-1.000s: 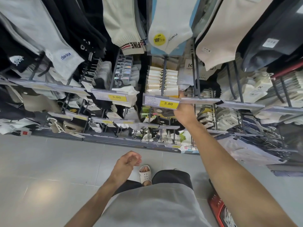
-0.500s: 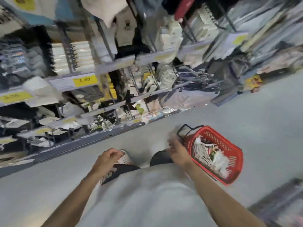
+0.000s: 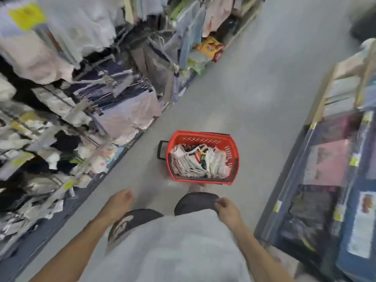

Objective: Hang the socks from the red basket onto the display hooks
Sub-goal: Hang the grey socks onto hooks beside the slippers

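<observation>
A red basket with a black handle stands on the grey floor ahead of me, in the middle of the aisle. Several packs of socks, mostly white and striped, lie piled inside it. The display hooks, crowded with hanging socks, run along the left side and look blurred. My left hand hangs low by my left knee, fingers loosely curled, holding nothing. My right hand is near my right knee, fingers curled and empty, a short way in front of the basket.
Hanging clothes and packets continue along the left rack further down the aisle. A blue shelf unit with goods stands on the right. Grey floor stretches between the two sides.
My view has swung right, from the sock rack to the aisle floor. My right hand has come down from the price rail to beside my knee. The basket now sits centred ahead.
</observation>
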Available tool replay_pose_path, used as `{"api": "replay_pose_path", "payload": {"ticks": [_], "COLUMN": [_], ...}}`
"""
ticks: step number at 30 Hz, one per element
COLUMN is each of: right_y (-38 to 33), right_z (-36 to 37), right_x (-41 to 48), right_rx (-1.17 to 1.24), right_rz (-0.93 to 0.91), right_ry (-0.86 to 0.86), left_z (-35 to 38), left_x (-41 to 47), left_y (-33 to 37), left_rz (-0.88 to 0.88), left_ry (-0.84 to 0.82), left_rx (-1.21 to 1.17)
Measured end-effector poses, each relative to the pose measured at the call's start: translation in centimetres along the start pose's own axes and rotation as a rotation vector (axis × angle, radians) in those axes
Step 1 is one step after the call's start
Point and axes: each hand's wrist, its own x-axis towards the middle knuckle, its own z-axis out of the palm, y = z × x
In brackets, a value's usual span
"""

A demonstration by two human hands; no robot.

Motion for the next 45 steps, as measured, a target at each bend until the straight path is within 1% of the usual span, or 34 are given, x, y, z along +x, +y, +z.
{"api": "replay_pose_path", "payload": {"ticks": [3,5,7,10,13,15,18,21,23,26,28,30,32,35,39,42,45], "right_y": [1.4,1.7,1.5,0.7,0.0,-0.2,0.1,1.4,2.7,5.0,6.6,8.2,9.3,10.5,10.6,10.0,9.4], "right_z": [-4.5,-7.0,-8.9,-9.8,-9.0,-7.6,-4.6,-1.3,0.5,2.3,3.0,3.4,3.8,4.4,4.7,4.8,4.2], "right_x": [4.5,7.5,10.3,14.8,19.6,23.1,28.4,33.8,37.4,42.6,45.7,48.5,50.8,53.1,53.3,51.9,49.9], "right_rx": [-0.014,-0.046,-0.087,-0.132,-0.142,-0.095,0.002,0.018,-0.009,0.031,0.093,0.135,0.142,0.025,-0.030,0.025,0.126], "right_rz": [-0.010,-0.007,-0.023,-0.050,-0.060,-0.044,0.035,0.094,0.141,0.211,0.238,0.280,0.332,0.357,0.303,0.264,0.256], "right_ry": [-0.022,-0.054,-0.082,-0.137,-0.181,-0.193,-0.198,-0.188,-0.130,0.055,0.175,0.217,0.185,0.152,0.226,0.269,0.301], "left_z": [5.3,8.6,11.0,13.6,15.5,16.8,18.4,19.9,21.4,24.7,27.5,30.7,33.6,36.7,38.0,36.6,33.8], "left_x": [2.0,3.5,4.5,6.7,10.5,13.8,19.2,25.1,29.3,35.4,39.1,42.4,44.8,46.5,45.6,44.1,42.7], "left_y": [7.9,12.4,15.9,18.8,19.5,19.1,18.4,17.9,17.9,18.7,19.8,21.2,22.5,23.0,21.0,18.8,17.4], "left_rz": [-0.033,-0.042,-0.037,-0.072,-0.098,-0.148,-0.224,-0.250,-0.215,-0.131,-0.070,-0.028,-0.003,0.040,0.027,-0.026,-0.056], "left_ry": [-0.028,-0.100,-0.158,-0.169,-0.203,-0.203,-0.220,-0.262,-0.260,-0.227,-0.243,-0.284,-0.326,-0.377,-0.410,-0.401,-0.357], "left_rx": [-0.090,-0.113,-0.145,-0.197,-0.111,-0.091,-0.107,-0.062,-0.042,0.004,0.027,0.033,0.049,0.097,0.123,0.110,0.104]}}
